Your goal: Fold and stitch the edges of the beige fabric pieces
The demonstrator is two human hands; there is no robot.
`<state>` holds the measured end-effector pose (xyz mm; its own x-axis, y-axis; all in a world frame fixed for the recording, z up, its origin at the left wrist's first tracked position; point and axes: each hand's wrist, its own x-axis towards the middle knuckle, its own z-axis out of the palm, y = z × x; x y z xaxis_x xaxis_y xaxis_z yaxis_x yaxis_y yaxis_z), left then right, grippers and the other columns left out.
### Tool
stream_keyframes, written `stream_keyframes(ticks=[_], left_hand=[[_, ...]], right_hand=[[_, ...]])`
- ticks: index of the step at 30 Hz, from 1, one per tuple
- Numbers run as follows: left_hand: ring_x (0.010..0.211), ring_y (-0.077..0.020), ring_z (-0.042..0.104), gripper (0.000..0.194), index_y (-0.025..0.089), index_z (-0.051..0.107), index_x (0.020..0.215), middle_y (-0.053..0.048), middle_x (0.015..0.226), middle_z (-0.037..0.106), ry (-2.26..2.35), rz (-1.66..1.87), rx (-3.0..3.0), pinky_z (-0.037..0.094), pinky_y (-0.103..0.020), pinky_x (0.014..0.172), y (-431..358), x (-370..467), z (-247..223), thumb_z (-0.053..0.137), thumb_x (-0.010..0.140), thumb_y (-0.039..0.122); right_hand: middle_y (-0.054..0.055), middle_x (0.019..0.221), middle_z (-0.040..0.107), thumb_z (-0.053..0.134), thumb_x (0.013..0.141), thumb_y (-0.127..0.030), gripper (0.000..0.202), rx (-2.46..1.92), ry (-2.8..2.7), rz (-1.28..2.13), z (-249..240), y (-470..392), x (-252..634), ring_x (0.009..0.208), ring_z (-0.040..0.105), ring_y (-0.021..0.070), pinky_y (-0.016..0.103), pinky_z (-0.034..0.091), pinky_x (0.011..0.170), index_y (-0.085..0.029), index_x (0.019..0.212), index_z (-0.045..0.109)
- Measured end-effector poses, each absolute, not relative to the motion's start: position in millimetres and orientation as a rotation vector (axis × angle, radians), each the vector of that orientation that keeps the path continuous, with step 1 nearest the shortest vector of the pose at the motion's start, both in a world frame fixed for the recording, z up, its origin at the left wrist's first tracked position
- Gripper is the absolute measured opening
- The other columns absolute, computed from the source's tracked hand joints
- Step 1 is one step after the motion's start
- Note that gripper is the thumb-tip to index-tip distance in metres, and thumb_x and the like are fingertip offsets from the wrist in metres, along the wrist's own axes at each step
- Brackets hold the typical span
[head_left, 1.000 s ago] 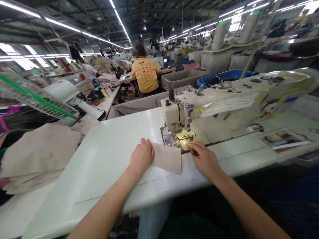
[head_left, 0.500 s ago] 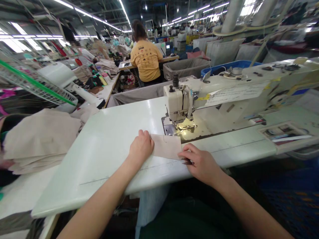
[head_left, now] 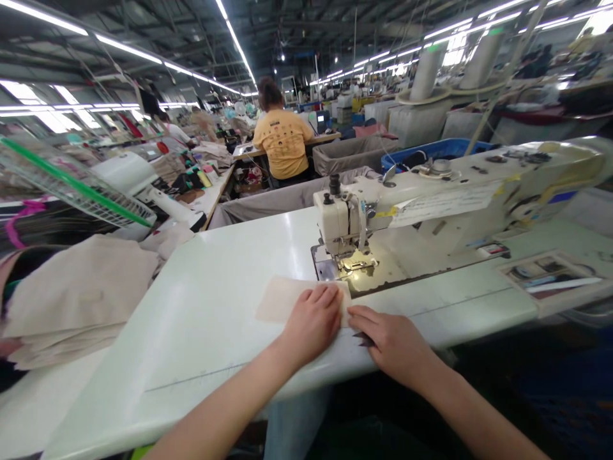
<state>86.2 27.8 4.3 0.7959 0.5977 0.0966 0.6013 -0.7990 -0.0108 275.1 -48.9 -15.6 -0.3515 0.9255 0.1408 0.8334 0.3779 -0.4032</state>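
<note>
A small beige fabric piece (head_left: 278, 299) lies on the pale green sewing table, just in front of the sewing machine (head_left: 335, 220). My left hand (head_left: 313, 322) is on the right part of this piece, fingers together and bent, pressing it against the table. Its fingertips are partly hidden. At the piece's right edge, my right hand (head_left: 390, 338) has its thumb and index finger by the corner. Small dark pointed blades (head_left: 364, 339), looking like thread snips, stick out from under that hand's curled fingers. The needle area (head_left: 352, 263) is lit, just beyond the fabric.
Stacked beige fabric (head_left: 81, 287) sits to the left beside a white fan-like device with a green-edged guard (head_left: 81, 182). A tray of small tools (head_left: 550, 275) is set into the table at right. Ahead, a person in a yellow shirt (head_left: 282, 144) sits beyond grey cloth bins (head_left: 354, 153).
My left hand has moved right, from the fabric's left edge to its right part. The fabric's left end now shows uncovered. My right hand stays by the right edge. The camera view has tilted up.
</note>
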Motion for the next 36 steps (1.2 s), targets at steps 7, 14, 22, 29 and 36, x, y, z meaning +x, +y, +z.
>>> stream_keyframes(ticks=[7, 14, 22, 29, 36], left_hand=[[0.116, -0.0296, 0.053, 0.039, 0.018, 0.054, 0.132, -0.012, 0.133, 0.058, -1.162, -0.181, -2.848, 0.049, -0.044, 0.092, 45.0, 103.5, 4.0, 0.052, 0.094, 0.026], [0.113, -0.0304, 0.053, 0.035, 0.018, 0.057, 0.126, -0.012, 0.127, 0.061, -1.167, -0.170, -2.819, 0.050, -0.044, 0.088, 56.3, 109.5, 1.9, 0.055, 0.092, 0.027], [0.113, -0.0311, 0.054, 0.042, 0.017, 0.052, 0.136, -0.013, 0.125, 0.062, -1.158, -0.129, -2.812, 0.050, -0.044, 0.087, 57.6, 112.5, 7.6, 0.052, 0.097, 0.033], [0.115, -0.0311, 0.053, 0.044, 0.017, 0.051, 0.139, -0.014, 0.129, 0.061, -1.180, -0.091, -2.815, 0.049, -0.045, 0.089, 58.3, 113.1, 8.2, 0.052, 0.098, 0.035], [0.114, -0.0294, 0.053, 0.044, 0.018, 0.051, 0.139, -0.012, 0.127, 0.061, -1.155, -0.108, -2.797, 0.049, -0.044, 0.089, 57.4, 111.7, 5.8, 0.049, 0.100, 0.037]], right_hand=[[0.006, 0.138, 0.062, 0.048, 0.074, -0.003, 0.056, -1.591, -2.208, 0.356, -21.7, -24.1, 282.0, 0.108, 0.068, 0.0233, 0.034, 0.054, 0.093, -0.021, 0.124, 0.067], [0.004, 0.139, 0.061, 0.048, 0.077, -0.003, 0.051, -1.607, -2.181, 0.346, -24.1, -14.6, 283.6, 0.107, 0.069, 0.0227, 0.032, 0.054, 0.091, -0.023, 0.120, 0.068], [0.005, 0.138, 0.062, 0.048, 0.075, -0.003, 0.053, -1.592, -2.155, 0.337, -24.2, -11.4, 283.4, 0.108, 0.068, 0.0239, 0.034, 0.055, 0.091, -0.021, 0.120, 0.069], [0.005, 0.136, 0.064, 0.048, 0.076, -0.002, 0.050, -1.588, -2.149, 0.356, -23.6, -10.3, 283.1, 0.110, 0.067, 0.0242, 0.034, 0.054, 0.093, -0.020, 0.118, 0.070], [0.006, 0.139, 0.062, 0.048, 0.076, -0.003, 0.053, -1.603, -2.162, 0.365, -26.5, -10.1, 283.8, 0.113, 0.066, 0.0250, 0.037, 0.053, 0.097, -0.019, 0.122, 0.068]])
